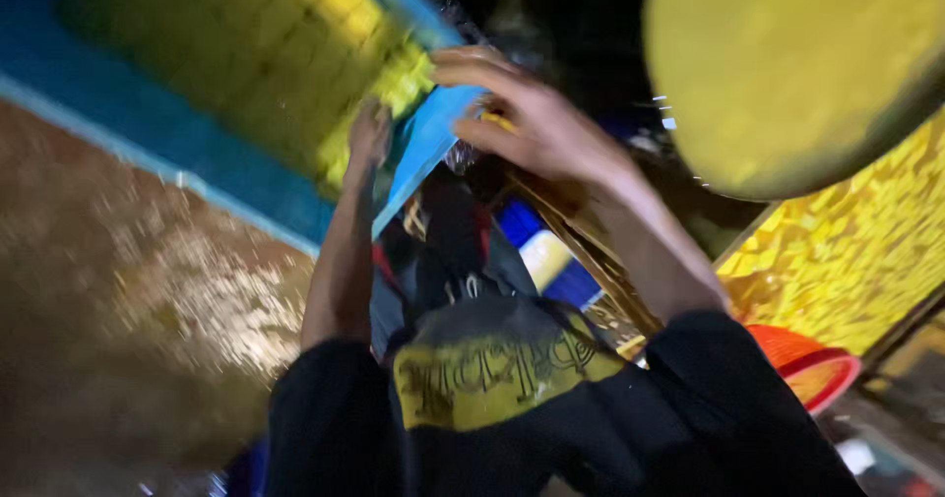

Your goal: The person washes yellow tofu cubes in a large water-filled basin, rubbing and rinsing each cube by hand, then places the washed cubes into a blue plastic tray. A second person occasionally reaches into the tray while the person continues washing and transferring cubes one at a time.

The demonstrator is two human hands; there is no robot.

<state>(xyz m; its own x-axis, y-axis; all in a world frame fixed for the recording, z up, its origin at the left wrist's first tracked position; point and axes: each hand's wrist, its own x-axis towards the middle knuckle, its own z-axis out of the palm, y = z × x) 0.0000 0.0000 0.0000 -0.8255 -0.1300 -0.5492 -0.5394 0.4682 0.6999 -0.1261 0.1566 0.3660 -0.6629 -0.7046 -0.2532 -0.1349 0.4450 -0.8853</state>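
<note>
Black sleeves (689, 408) lead up to both hands. Left hand (369, 135) presses its grip on the blue-rimmed yellow tray (295, 54); right hand (522, 113) clasps the tray's blue corner, fingers curled.

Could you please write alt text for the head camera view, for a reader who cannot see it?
Blurred view down at two bare hands, left hand and right hand, gripping the corner of a blue tray filled with yellow pieces. Dark sleeves show below, and a red basket sits at lower right.
</note>
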